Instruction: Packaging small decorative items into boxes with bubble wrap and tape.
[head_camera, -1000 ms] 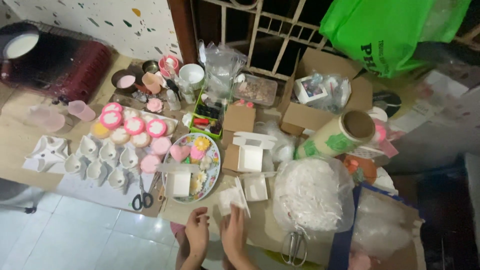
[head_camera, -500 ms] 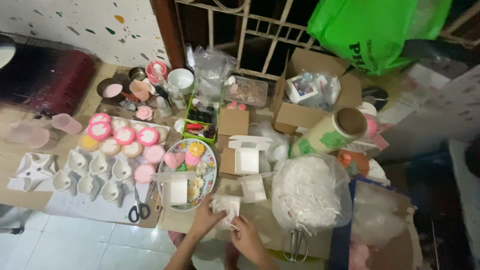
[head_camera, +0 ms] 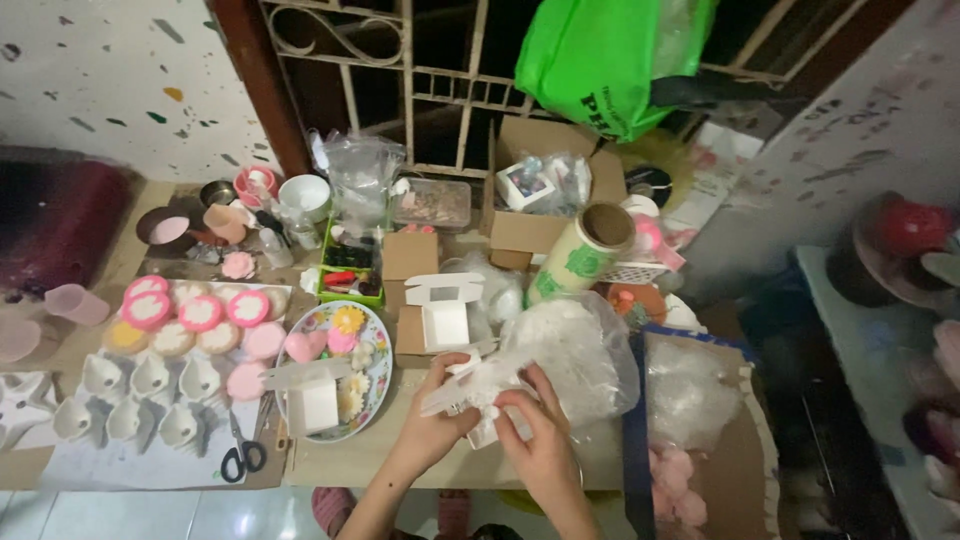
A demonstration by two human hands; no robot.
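My left hand (head_camera: pixel 437 418) and my right hand (head_camera: pixel 540 440) both hold a small white folded paper box (head_camera: pixel 478 385) just above the brown table's near edge. The left hand grips its left side, the right hand pinches its lower right part. Right behind the box lies a clear bag of white shredded filling (head_camera: pixel 575 350). An open white box (head_camera: pixel 443 318) sits just beyond my left hand, on brown cardboard.
A flowered plate (head_camera: pixel 370 350) with pink and yellow pieces and a white box (head_camera: pixel 313 397) lies to the left. Further left are pink and white round pieces (head_camera: pixel 200 315), white moulds (head_camera: pixel 150 380) and scissors (head_camera: pixel 241 455). Cardboard boxes, a tape roll (head_camera: pixel 580 250) and a green bag (head_camera: pixel 600 60) stand behind.
My hands have risen with the white paper box and now hold it higher, closer to the bag of filling. The view has shifted left and nearer to the table.
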